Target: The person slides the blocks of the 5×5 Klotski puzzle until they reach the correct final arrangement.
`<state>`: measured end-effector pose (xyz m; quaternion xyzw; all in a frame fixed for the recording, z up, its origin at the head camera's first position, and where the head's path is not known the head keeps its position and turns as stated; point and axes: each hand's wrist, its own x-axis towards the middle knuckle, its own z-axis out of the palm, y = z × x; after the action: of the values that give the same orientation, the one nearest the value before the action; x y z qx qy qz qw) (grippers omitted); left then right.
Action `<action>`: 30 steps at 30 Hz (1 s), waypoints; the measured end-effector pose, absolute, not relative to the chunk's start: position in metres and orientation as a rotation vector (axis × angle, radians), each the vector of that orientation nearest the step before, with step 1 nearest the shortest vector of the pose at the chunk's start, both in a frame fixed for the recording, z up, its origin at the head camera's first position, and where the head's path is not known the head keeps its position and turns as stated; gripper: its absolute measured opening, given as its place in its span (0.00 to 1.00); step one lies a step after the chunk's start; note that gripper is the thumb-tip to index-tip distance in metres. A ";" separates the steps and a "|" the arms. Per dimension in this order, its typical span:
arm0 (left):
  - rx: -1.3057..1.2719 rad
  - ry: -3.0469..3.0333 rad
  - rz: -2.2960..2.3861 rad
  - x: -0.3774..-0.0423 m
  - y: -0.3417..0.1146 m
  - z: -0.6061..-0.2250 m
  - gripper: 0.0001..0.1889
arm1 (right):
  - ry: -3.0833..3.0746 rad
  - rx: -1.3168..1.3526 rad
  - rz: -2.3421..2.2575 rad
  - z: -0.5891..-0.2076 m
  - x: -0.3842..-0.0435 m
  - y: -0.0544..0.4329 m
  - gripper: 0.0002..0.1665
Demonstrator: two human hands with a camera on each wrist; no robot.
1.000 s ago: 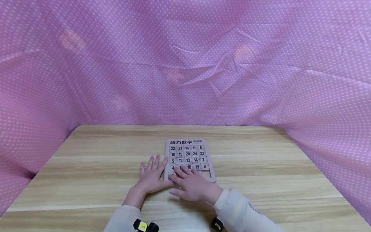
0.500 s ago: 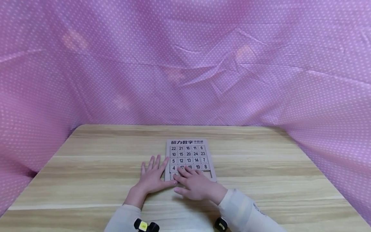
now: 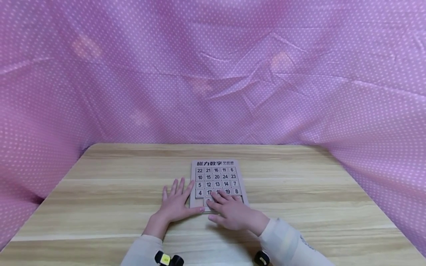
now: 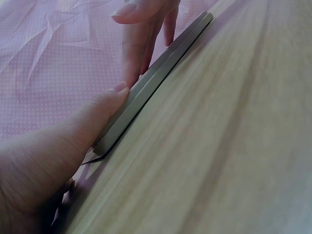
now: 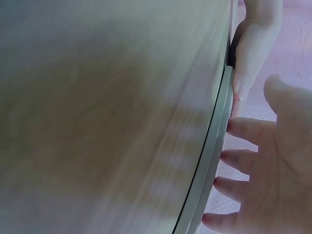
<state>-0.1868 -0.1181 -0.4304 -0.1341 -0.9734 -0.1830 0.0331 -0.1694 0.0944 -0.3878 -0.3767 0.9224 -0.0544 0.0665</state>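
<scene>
- 2 grips, a person's bare hands, meet at a grey number-puzzle board (image 3: 241, 186), neither clenched round anything.
- The right grip (image 3: 233, 214) is released: its fingers reach over the board from 5 o'clock, fingertips on the lower tiles (image 3: 217, 177). Its thumb points to 9 o'clock, off the board and over the bench (image 3: 299, 207).
- The left grip (image 3: 176, 205) is released too, fingers spread towards 12 o'clock. Its thumb lies on the board's 7 o'clock corner; the index fingertip is at the 9 o'clock edge.
- The board lies flat on the bench, at 2 o'clock from the left grip and 11 o'clock from the right.
- From 12 o'clock downwards, 3 rows read 22, 21, 16, 11, 6; 10, 15, 20, 24, 23; 5, 12, 13, 14, 7. Row 4 has 4, 17, 18, 19, 8, with 18 partly covered by a finger.
- Row 5 has a bare slot (image 3: 199, 202) at its 9 o'clock end; the right grip hides most of the rest.
- Dark lettering (image 3: 209, 163) runs along the 12 o'clock rim.
- Pale sleeves (image 3: 286, 240) enter from 5 and 7 o'clock, black devices (image 3: 164, 258) beside them.
- Dotted pink cloth (image 3: 213, 74) hangs at 12 o'clock, wrapping towards 9 and 3.
</scene>
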 end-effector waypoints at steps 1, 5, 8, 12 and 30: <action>-0.413 -2.996 -0.564 -0.187 -0.118 -0.430 0.52 | 2.780 -1.136 -0.170 -0.388 -0.170 0.095 0.32; -0.417 -2.996 -0.569 -0.188 -0.119 -0.430 0.53 | 2.776 -1.143 -0.183 -0.388 -0.171 0.097 0.33; -0.417 -2.999 -0.570 -0.189 -0.120 -0.430 0.53 | 2.775 -1.145 -0.185 -0.389 -0.171 0.098 0.33; -0.414 -3.004 -0.567 -0.189 -0.120 -0.430 0.52 | 2.774 -1.136 -0.192 -0.388 -0.171 0.097 0.32; -0.398 -3.007 -0.541 -0.183 -0.118 -0.431 0.54 | 2.798 -1.094 -0.219 -0.384 -0.182 0.078 0.36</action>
<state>-0.1834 -0.1185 -0.4312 -0.1290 -0.9755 -0.1755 0.0302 -0.1818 0.0779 -0.3836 -0.3625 0.9269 -0.0727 0.0646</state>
